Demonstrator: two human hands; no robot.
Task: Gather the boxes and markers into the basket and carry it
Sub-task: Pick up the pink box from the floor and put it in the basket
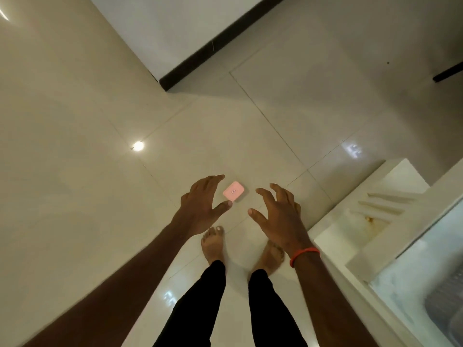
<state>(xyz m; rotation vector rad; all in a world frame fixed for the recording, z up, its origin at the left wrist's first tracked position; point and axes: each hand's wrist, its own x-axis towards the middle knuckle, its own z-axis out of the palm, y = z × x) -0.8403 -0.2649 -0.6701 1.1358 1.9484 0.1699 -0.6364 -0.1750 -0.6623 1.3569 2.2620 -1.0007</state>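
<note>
A small pink box [234, 191] with rounded corners lies flat on the glossy cream floor tiles, just ahead of my bare feet. My left hand [201, 204] hovers to its left, fingers spread, thumb tip close to the box's near corner. My right hand [278, 214] hangs to the right of the box, fingers apart and curled, a red band on the wrist. Both hands hold nothing. No basket and no markers are in view.
A white wall corner with a dark skirting [215, 43] stands ahead. A white ledge with grooves [370, 209] and a frosted glass panel [426, 284] run along the right. A dark bar [448, 71] shows at the far right edge. My feet [213, 244] stand below the box.
</note>
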